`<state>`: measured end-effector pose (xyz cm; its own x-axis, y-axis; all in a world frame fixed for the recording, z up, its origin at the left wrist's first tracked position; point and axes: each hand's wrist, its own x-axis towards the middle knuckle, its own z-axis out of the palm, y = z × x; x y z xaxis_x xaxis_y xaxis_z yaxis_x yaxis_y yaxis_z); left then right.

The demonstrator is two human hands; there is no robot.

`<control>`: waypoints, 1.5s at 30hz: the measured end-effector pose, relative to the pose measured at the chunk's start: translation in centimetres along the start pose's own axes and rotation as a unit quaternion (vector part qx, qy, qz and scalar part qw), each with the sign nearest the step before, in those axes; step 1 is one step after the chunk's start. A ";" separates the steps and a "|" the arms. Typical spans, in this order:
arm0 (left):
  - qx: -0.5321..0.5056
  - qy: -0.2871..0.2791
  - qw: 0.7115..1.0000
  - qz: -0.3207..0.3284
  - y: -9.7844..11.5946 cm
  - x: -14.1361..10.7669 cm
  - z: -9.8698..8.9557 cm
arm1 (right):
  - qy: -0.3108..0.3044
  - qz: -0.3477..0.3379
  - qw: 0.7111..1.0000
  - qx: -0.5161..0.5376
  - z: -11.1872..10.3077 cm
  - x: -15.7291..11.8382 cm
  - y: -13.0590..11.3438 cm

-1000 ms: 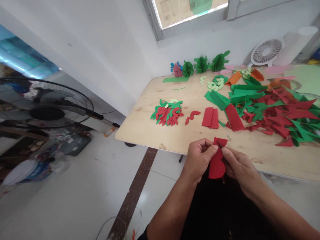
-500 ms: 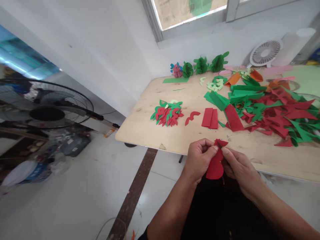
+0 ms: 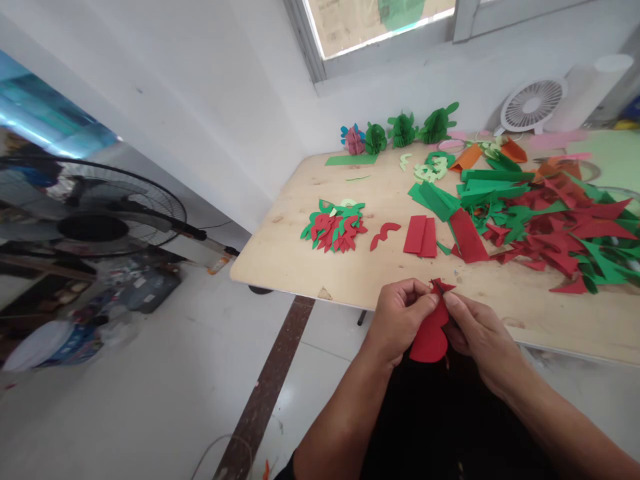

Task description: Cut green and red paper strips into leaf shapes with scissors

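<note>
My left hand [image 3: 403, 313] pinches a piece of red paper [image 3: 430, 339] over the table's front edge. The paper has a rounded lobe at the bottom and a curved right side. At its top a small pointed flap sticks out, with a dark line beneath it. Against the right side of the paper, my right hand [image 3: 475, 327] is closed, its thumb tip near that dark line. Whatever its curled fingers hold is hidden. Beyond the hands lie folded red paper strips [image 3: 420, 237] and a wavy red cutout [image 3: 385, 233].
Left on the wooden table [image 3: 280, 257] is a pile of red and green cutouts [image 3: 336, 228]. Red and green scraps [image 3: 565, 227] cover the right side. Paper honeycomb figures [image 3: 403, 130] stand by the wall near a small white fan [image 3: 533, 105]. A floor fan [image 3: 90, 227] stands left.
The red paper's lower lobe has shifted slightly down and left. My two hands stay in nearly the same place, close together on the paper.
</note>
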<state>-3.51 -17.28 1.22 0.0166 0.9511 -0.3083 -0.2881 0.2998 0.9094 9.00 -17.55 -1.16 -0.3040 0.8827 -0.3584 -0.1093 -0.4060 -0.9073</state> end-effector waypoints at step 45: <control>-0.314 0.050 0.947 -0.045 -0.7 0.2 0.9 | 0.102 -0.105 0.970 -0.194 0.1 -0.6 -1.4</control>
<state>-2.46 -17.26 0.80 -0.0139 0.9024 -0.4306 -0.8030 0.2465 0.5426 9.28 -17.53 0.31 -0.1163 0.9808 -0.1563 0.2286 -0.1267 -0.9652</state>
